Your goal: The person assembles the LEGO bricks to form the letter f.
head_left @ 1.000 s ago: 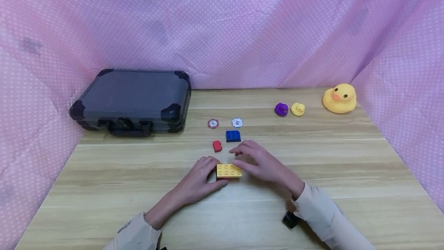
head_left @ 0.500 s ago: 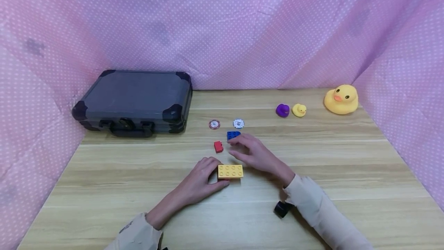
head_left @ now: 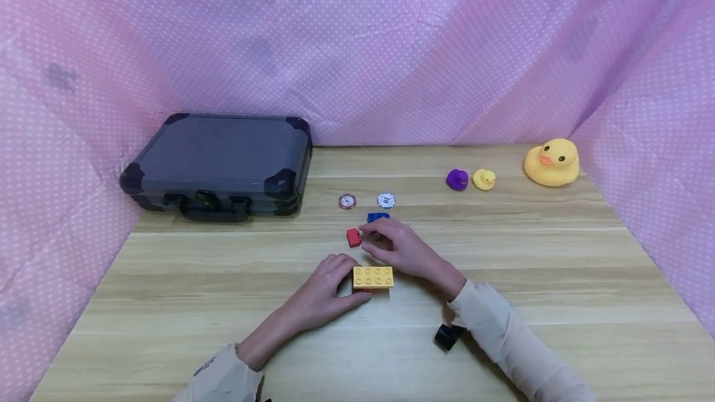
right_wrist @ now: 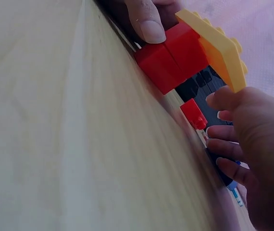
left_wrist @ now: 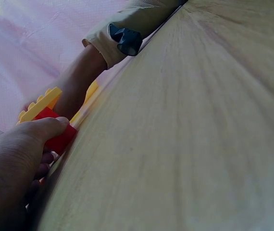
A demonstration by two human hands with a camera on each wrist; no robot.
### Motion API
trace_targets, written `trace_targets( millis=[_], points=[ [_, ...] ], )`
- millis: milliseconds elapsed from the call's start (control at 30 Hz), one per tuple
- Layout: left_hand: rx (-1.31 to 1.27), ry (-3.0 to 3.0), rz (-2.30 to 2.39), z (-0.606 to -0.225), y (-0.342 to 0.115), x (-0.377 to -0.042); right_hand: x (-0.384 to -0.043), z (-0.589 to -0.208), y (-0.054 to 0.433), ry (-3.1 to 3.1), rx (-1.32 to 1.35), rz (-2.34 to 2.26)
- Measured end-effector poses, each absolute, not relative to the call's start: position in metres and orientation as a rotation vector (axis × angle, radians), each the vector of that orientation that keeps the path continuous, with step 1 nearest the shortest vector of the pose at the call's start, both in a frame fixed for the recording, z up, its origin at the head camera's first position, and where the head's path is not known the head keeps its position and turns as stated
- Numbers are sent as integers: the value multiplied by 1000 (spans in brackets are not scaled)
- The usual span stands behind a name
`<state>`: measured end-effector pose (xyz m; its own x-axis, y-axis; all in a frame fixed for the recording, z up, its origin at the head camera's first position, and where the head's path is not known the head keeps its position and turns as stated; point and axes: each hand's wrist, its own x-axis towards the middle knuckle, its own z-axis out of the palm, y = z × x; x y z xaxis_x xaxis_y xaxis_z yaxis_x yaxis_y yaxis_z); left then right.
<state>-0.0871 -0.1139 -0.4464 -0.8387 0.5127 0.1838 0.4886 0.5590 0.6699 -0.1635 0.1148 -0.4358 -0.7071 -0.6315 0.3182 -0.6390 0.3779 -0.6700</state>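
Note:
My left hand (head_left: 321, 296) grips a small stack on the table, thumb in front and fingers behind. A yellow eight-stud plate (head_left: 373, 276) tops the stack; two red toy bricks (right_wrist: 173, 57) under it show in the right wrist view. Beyond the stack, my right hand (head_left: 410, 253) hovers with loosely bent fingers and nothing between them. Its fingertips are close beside a small red toy brick (head_left: 354, 237) lying on its side; contact is not visible. Part of a blue toy brick (head_left: 377, 217) is hidden behind the right hand.
Two poker chips, one red (head_left: 347, 201) and one white (head_left: 386, 200), lie behind the bricks. A dark case (head_left: 223, 154) stands back left. A purple duck (head_left: 457, 180), a small yellow duck (head_left: 483, 179) and a large yellow duck (head_left: 552, 163) sit back right.
My right hand has left the yellow plate and moved forward and left to the small red brick, now covering part of the blue brick. The left hand keeps holding the stack.

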Motion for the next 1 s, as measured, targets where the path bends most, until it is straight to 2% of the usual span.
trace_targets(
  millis=[1000],
  points=[
    [899, 2753, 1168, -444, -114, -85, -165, -423, 94, -2739, 1229, 801]
  ],
)
